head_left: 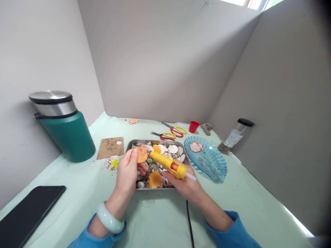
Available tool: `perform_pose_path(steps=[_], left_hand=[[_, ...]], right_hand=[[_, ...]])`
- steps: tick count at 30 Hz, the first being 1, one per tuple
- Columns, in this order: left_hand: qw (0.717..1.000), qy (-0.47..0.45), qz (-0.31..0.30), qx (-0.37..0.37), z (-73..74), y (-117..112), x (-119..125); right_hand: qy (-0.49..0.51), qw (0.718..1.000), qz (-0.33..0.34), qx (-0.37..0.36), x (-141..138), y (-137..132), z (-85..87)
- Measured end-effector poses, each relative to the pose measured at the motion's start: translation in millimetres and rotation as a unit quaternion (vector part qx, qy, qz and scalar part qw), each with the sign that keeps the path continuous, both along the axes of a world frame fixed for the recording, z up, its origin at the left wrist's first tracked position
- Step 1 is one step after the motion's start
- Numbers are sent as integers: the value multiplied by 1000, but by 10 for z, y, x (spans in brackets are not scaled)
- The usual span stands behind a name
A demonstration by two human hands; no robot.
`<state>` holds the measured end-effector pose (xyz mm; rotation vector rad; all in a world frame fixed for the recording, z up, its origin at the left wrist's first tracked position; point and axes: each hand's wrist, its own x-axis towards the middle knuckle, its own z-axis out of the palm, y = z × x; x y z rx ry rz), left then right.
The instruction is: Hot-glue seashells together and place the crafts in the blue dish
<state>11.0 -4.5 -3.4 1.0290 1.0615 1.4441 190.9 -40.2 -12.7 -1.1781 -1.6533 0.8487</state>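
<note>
My left hand (128, 172) pinches a small orange shell (142, 154) over the left side of a metal tray (134, 143) filled with several mixed shells. Gripped in my right hand (184, 184) is a yellow glue gun (169, 165); its nozzle points left and meets the orange shell. A clear glue stick pokes out of the gun's back end. The gun's black cord (190, 224) runs toward me across the table. A pale bangle (110, 218) sits on my left wrist.
A blue glass shell-shaped dish (207, 160) holding one shell lies right of the tray. Behind are two pairs of scissors (170, 132), a red cup (193, 126) and a tilted jar (236, 136). At left: green flask (66, 127), brown card (111, 147), black tablet (26, 215).
</note>
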Motion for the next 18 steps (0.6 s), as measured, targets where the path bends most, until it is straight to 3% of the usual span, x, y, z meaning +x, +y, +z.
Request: perform_pose_path(steps=[9,18], left_hand=[[999,-7,-31,-22,73,-42,12],[999,15,-19,-25,24,-17,12]], right_hand=[[-2,1000,-9,-2,9,-15,2],[-4,1000,-12,8,5,-1,-21]])
